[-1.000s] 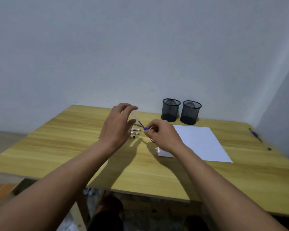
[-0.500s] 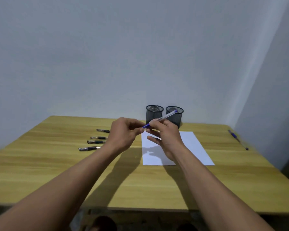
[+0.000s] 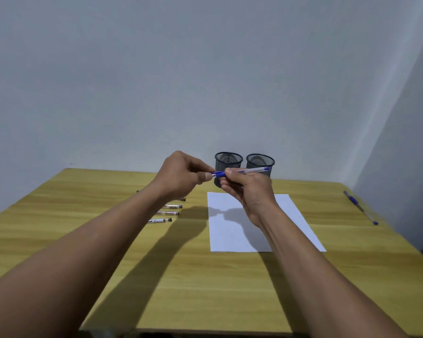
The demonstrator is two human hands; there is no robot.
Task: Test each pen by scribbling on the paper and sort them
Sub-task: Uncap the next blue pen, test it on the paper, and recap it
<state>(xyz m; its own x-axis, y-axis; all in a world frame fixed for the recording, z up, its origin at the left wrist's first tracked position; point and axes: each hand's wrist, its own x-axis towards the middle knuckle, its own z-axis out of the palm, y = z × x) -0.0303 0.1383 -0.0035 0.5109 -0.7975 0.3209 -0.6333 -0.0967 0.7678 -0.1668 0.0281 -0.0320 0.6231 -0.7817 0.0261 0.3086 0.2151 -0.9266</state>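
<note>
You hold the clear plastic pen with a blue cap (image 3: 252, 170) in the air with both hands, nearly level, above the far edge of the white sheet of paper (image 3: 298, 223) and in front of the two black wire-mesh cups (image 3: 228, 159).

The grip of your left hand (image 3: 181, 176) pinches the capped end between thumb and forefinger. The grip of your right hand (image 3: 248, 189) is curled round the barrel just beside the cap. The two hands almost touch each other.

I judge this pen to be very light and stiff, with a smooth barrel that can slip between dry fingers. The cap probably sits by friction only. Take the barrel close to the cap, as you do now, and pull straight along the pen, because a sideways pull could bend the thin plastic or make the cap jump away. For the scribble, hold it low near the tip.

A row of pens with clear barrels and dark ends (image 3: 167, 212) lies on the light wooden tabletop (image 3: 205, 289) under your left forearm. One slim blue pen (image 3: 359, 207) lies well apart at the right edge.
</note>
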